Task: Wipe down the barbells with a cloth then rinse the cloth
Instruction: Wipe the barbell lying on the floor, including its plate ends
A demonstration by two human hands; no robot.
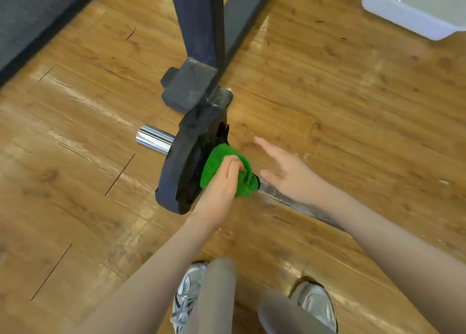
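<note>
The green cloth (228,168) is bunched against the inner face of the black weight plate (187,162), just where the barbell's shaft (290,200) meets it. The left hand (222,182) grips the cloth, its fingers (233,166) curled over the top of the wad so the fabric bulges out on both sides of them. The barbell lies on the wooden floor (75,137); its long axis runs from the chrome sleeve end (153,139), which sticks out on the plate's far side, through the plate and down along the knurled shaft beside the cloth. The right hand (285,172) hovers just beside the cloth above the shaft, palm down, fingers straight and spread, holding nothing. Both forearms reach forward toward the plate. A dark rack post (199,31) stands just behind the plate
</note>
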